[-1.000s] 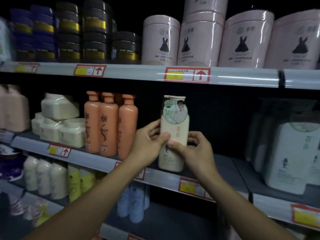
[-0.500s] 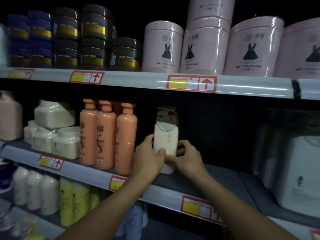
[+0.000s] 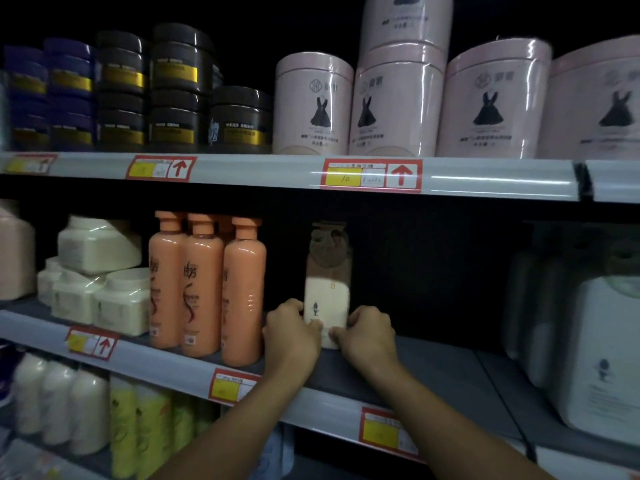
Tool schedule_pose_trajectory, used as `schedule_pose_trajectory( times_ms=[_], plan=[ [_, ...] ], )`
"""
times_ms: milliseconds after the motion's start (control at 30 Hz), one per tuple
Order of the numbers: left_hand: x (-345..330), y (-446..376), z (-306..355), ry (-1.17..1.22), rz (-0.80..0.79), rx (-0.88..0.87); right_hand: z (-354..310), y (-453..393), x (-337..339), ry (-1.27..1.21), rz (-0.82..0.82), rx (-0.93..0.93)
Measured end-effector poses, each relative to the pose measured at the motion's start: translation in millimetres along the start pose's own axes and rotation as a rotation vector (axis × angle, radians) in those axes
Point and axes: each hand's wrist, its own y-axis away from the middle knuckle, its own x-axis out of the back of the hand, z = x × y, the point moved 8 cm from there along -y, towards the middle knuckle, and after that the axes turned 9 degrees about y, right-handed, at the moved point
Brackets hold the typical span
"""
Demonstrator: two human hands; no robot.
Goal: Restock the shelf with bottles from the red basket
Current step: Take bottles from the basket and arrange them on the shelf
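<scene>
On the middle shelf (image 3: 433, 375), left hand (image 3: 291, 336) and right hand (image 3: 372, 336) grip a cream bottle (image 3: 327, 299), label unreadable.

Cream bottle (image 3: 327, 299) now sits deeper on middle shelf (image 3: 433, 372), upright, top in shadow. L hand (image 3: 292, 336) & R hand (image 3: 370, 336) grip lower, at its base.

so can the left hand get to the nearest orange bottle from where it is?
Probably yes. The left hand sits just right of the nearest orange bottle, with nothing between them, and the shelf front is open. It grips the cream bottle together with the right hand, so it must let go first.
</scene>
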Motion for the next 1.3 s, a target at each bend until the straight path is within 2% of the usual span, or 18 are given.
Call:
schedule_pose_trajectory(
  times_ms=[200, 367, 500, 600, 767, 933, 1033, 1167, 1233, 1300],
  plan=[
    [-3.3, -1.9, -7.6, -0.005, 0.021, 0.034, 0.1, -4.3, -6.9, -0.041, -0.031, -0.013],
    [14.6, 9.2, 0.0, 0.161, 0.040, -0.010, -2.1, 14.3, 19.4, -0.181, -0.222, 0.012],
    [23.6, 44.9, 27.6, 0.333, -0.037, -0.023, 8.3, 64.1, 78.1, -0.261, -0.091, 0.180],
    [14.9, 91.3, 52.0, 0.420, -0.116, -0.033, 33.2, 116.6, 108.6, -0.255, -0.050, 0.230],
    [-29.3, 199.3, 65.6, 0.537, -0.349, -0.003, 103.0, 209.2, 137.2, -0.258, -0.043, 0.213],
    [-87.6, 334.2, 23.3, 0.602, -0.628, 0.139, 212.4, 298.2, 132.0, -0.160, -0.083, 0.107],
    [-118.4, 408.9, -24.6, 0.504, -0.811, 0.229, 299.2, 346.8, 104.3, -0.057, -0.178, -0.050],
    [-134.3, 471.8, -96.0, 0.336, -0.960, 0.370, 414.8, 408.1, 52.4, 0.019, -0.341, -0.317],
    [-139.6, 488.2, -126.5, 0.175, -1.014, 0.379, 445.2, 437.2, 19.6, 0.064, -0.445, -0.402],
    [-151.0, 493.3, -138.4, -0.002, -1.065, 0.277, 441.1, 457.6, -18.6, 0.097, -0.601, -0.336]
  ],
)
